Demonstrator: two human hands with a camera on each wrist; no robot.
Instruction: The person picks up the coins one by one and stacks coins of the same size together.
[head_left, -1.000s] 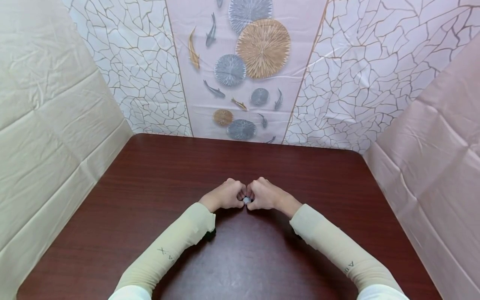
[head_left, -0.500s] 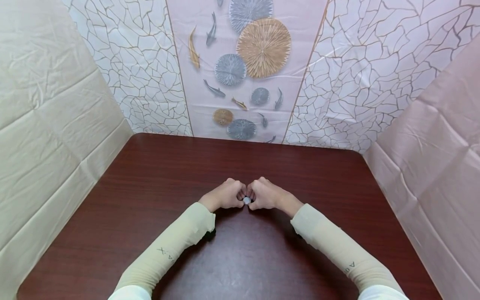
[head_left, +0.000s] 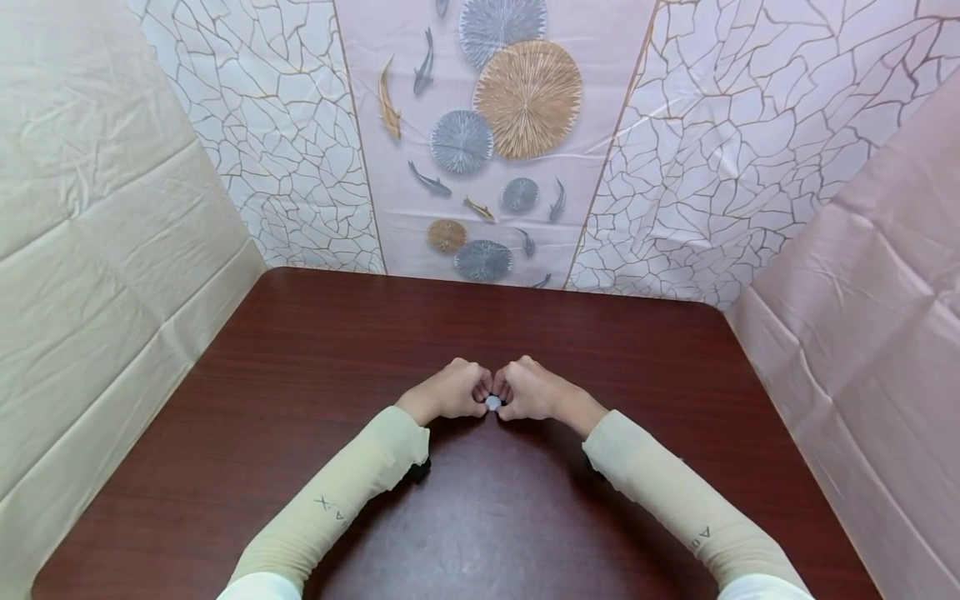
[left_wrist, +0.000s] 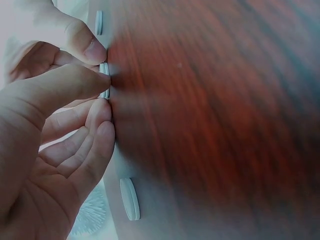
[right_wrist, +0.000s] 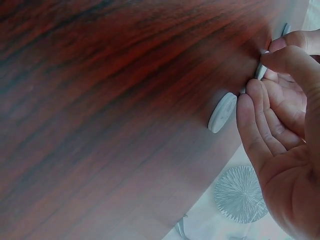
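Observation:
Near the middle of the table, my left hand and right hand meet knuckle to knuckle. Between them is a small pale round disc, pinched with thumbs and curled fingers from both sides. Seen from the left wrist, this disc stands edge-on at the thumb tips, close to the wood. The right wrist view shows the same disc under the right thumb, the other hand's thumb just behind it. Much of its face is covered by fingers.
A second pale disc with a seam round its edge lies beside the left fingers. Another disc sits past the right thumb. The dark red wooden table is bounded by a patterned cloth backdrop.

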